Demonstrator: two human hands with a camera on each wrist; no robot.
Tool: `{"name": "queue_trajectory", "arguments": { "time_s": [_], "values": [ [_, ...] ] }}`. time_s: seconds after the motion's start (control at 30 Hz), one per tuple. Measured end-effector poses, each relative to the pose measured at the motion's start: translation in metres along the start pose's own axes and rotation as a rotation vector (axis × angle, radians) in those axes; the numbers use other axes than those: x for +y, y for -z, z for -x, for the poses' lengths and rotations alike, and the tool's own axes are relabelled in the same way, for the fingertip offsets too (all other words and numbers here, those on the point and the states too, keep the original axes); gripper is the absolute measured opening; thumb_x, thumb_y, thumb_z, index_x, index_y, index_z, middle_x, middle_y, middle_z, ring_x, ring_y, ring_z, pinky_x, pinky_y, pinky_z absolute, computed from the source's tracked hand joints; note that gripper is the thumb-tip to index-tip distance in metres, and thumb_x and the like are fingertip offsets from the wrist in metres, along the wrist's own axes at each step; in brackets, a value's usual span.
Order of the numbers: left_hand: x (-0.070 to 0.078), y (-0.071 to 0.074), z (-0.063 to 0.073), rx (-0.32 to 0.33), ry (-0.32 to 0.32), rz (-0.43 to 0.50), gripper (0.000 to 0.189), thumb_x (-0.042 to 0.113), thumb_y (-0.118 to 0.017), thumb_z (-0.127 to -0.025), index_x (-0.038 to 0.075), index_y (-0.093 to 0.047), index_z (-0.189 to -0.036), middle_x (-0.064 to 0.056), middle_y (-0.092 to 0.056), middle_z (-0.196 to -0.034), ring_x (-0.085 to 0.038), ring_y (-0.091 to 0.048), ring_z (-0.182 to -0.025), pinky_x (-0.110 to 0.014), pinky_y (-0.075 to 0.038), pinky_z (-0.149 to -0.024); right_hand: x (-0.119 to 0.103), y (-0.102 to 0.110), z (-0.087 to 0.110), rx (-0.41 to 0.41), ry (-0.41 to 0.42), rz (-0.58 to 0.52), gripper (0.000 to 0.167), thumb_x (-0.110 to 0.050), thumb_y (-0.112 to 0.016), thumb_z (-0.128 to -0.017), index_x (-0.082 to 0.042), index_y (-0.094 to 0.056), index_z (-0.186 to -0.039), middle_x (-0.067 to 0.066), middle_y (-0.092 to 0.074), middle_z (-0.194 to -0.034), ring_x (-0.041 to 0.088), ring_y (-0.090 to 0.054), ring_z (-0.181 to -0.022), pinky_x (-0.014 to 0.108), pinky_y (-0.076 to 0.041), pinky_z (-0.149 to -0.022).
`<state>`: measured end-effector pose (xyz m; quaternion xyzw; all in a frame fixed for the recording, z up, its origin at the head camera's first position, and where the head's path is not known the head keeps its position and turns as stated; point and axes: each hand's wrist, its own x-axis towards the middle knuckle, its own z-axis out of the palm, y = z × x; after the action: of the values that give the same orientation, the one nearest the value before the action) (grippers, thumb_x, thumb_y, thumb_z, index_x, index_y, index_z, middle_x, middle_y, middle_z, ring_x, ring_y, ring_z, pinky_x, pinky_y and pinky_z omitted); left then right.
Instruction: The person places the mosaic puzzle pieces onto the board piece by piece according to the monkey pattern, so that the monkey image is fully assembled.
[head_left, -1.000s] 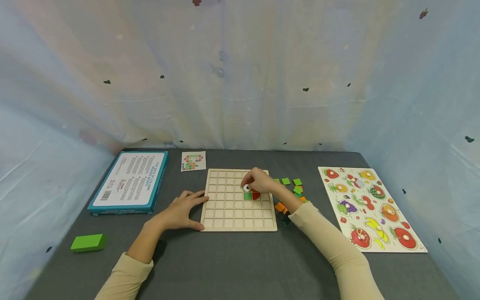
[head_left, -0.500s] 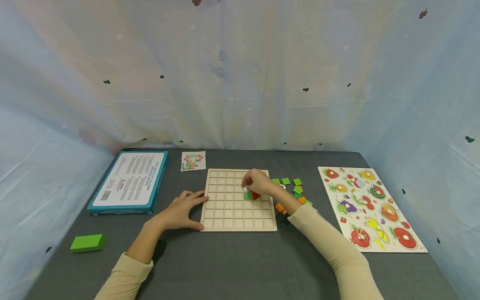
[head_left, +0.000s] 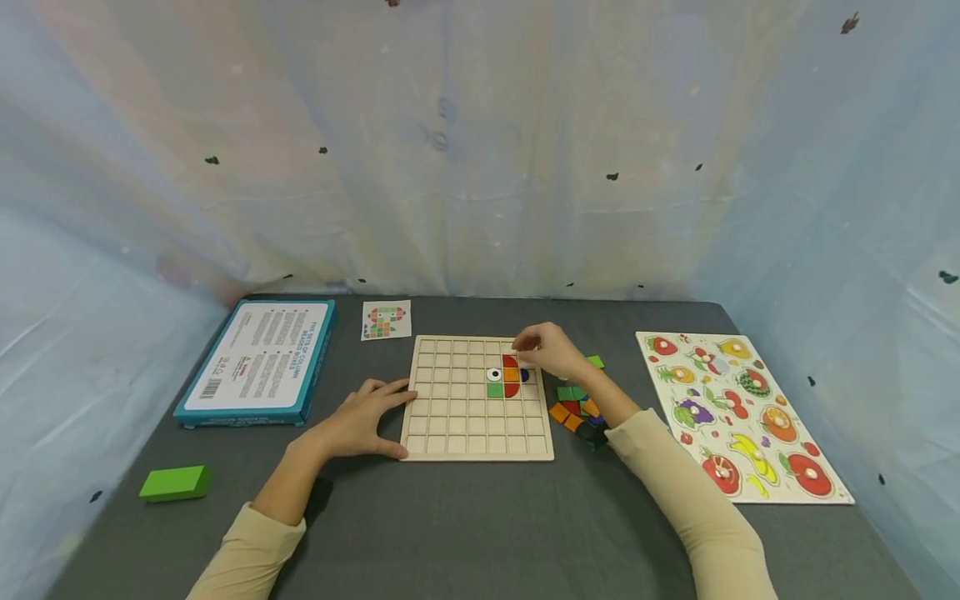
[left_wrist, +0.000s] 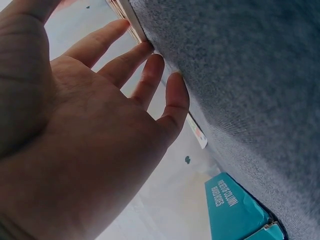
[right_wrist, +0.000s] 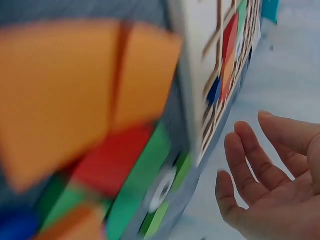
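Observation:
A wooden grid board (head_left: 450, 425) lies in the middle of the head view. On its right side sit a white round eye tile (head_left: 493, 375), a green square tile (head_left: 495, 390), an orange square tile (head_left: 511, 375) between two curved red tiles, and a curved blue tile (head_left: 524, 376). My left hand (head_left: 363, 423) touches the board's left edge, fingertips and thumb spread along it. Above the board's upper right part hovers my right hand (head_left: 553, 352). In the right wrist view its fingers (right_wrist: 252, 182) are loosely bent and hold nothing.
Loose orange tiles (head_left: 559, 412), with red, green and blue ones, lie right of the board. A pattern card (head_left: 387, 321) and a blue-edged box (head_left: 255, 358) are at the back left. A green block (head_left: 176, 483) stands front left, a fruit puzzle board (head_left: 701, 458) right.
My right hand has let go of the eye tile and moved right and slightly up, uncovering the orange, red and blue tiles. My left hand stays at the board's edge.

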<state>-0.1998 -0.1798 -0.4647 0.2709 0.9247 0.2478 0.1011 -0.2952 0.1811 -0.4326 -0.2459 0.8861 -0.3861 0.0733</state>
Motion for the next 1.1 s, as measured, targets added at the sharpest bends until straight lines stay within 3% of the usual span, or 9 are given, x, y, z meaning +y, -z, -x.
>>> {"name": "queue_trajectory", "arguments": {
  "time_s": [0.23,0.4,0.8,0.93,1.1],
  "values": [
    [0.000,0.000,0.001,0.007,0.001,-0.009,0.094,0.052,-0.084,-0.074,0.010,-0.047,-0.149,-0.017,-0.034,-0.158,-0.037,-0.035,-0.131,-0.068,-0.031,-0.099,0.037,0.031,0.022,0.098,-0.090,0.002,0.019,0.003,-0.064,-0.094,0.010,-0.068,-0.111,0.021,-0.067,-0.105,0.034,-0.061,-0.095,0.047,-0.050,-0.083],
    [0.000,-0.001,0.001,0.010,-0.001,-0.021,0.094,0.052,-0.084,-0.074,0.010,-0.048,-0.149,-0.017,-0.034,-0.158,-0.037,-0.035,-0.131,-0.067,-0.032,-0.099,0.060,0.046,0.035,0.096,-0.174,0.026,0.020,0.004,-0.063,-0.094,0.012,-0.067,-0.112,0.026,-0.067,-0.107,0.036,-0.062,-0.095,0.043,-0.051,-0.080],
    [0.002,0.000,-0.001,0.007,0.010,-0.019,0.095,0.053,-0.085,-0.073,0.011,-0.048,-0.149,-0.018,-0.034,-0.157,-0.037,-0.035,-0.131,-0.066,-0.034,-0.098,0.074,0.061,0.051,0.088,-0.238,0.001,0.023,0.002,-0.068,-0.091,0.013,-0.066,-0.111,0.027,-0.066,-0.103,0.026,-0.058,-0.080,0.034,-0.048,-0.071],
    [0.002,0.000,0.000,0.005,0.008,-0.019,0.095,0.054,-0.084,-0.073,0.012,-0.047,-0.150,-0.017,-0.033,-0.158,-0.036,-0.035,-0.131,-0.065,-0.034,-0.098,0.073,0.067,0.060,0.046,-0.201,-0.055,0.017,0.004,-0.067,-0.091,0.015,-0.063,-0.102,0.025,-0.065,-0.091,0.031,-0.059,-0.076,0.037,-0.049,-0.069],
    [0.002,0.000,-0.001,0.004,0.006,-0.029,0.096,0.055,-0.084,-0.073,0.011,-0.047,-0.150,-0.017,-0.034,-0.158,-0.036,-0.035,-0.131,-0.065,-0.035,-0.097,0.071,0.075,0.073,-0.101,-0.147,-0.091,0.012,0.002,-0.067,-0.092,0.013,-0.065,-0.099,0.022,-0.065,-0.085,0.038,-0.058,-0.073,0.038,-0.049,-0.067]
  ]
}}
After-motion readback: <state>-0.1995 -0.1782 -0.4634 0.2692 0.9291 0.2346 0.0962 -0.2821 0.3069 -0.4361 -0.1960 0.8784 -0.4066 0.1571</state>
